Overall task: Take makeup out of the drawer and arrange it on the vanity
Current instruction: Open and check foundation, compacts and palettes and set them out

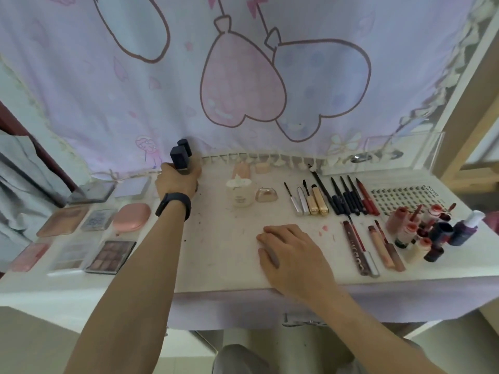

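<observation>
While the right hand [290, 255] lies flat with relaxed fingers mid-frame on the vanity [221, 238], the left hand [178, 182] grips two dark-capped bottles [179, 157] left of centre, likely to stand them along the back edge.

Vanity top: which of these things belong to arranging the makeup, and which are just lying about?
Job in hand: dark bottles gripped in the left hand; eyeshadow palettes; row of pencils and brushes; lip tubes; cream jar; lash card.
Just there: balloon curtain; clear tray at the back right; wristband; right hand, resting flat on the vanity.
</observation>
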